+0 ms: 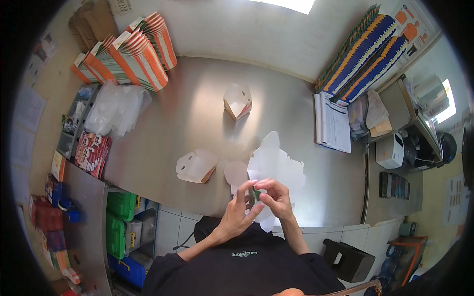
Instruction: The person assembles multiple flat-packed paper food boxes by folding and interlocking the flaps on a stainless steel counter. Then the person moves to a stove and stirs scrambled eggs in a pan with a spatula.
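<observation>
The left hand (236,216) and right hand (277,200) clamp a small green item (257,194), its exact form unclear, between their fingers, over the white carton blank (279,167) on the metal table (328,192).

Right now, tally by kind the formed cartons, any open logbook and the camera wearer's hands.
Formed paper cartons: 2 (far carton, near carton)
Open logbook: 1
Bare hands: 2 (left hand, right hand)
Total: 5
</observation>
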`<state>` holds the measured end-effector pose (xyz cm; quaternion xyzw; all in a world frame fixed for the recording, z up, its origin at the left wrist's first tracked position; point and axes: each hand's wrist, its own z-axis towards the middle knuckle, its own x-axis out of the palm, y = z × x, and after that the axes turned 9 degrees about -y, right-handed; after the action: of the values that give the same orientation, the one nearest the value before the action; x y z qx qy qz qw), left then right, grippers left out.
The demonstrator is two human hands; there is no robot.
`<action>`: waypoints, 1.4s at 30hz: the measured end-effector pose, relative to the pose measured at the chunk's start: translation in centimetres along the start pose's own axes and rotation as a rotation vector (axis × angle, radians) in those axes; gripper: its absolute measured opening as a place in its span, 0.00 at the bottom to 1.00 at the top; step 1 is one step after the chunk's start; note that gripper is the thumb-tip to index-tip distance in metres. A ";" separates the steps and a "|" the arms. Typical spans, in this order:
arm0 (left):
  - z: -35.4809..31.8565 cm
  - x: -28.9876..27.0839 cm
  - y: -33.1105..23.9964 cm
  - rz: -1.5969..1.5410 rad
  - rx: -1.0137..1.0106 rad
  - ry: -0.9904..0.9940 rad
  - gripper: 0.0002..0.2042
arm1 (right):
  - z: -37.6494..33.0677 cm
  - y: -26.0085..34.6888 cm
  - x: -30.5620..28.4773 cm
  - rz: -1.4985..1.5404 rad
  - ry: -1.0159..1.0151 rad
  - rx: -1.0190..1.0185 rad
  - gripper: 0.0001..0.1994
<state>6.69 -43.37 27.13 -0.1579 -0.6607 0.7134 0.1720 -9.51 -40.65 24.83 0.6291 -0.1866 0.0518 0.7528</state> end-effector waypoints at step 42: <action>7.7 -2.2 -8.0 0.449 0.115 0.263 0.15 | 6.2 18.5 -1.9 -1.357 -0.320 -0.582 0.10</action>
<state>5.49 -50.70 35.73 -0.3818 -0.5397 0.7433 0.1023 -18.38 -42.64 42.18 0.3817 0.1287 -0.5664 0.7190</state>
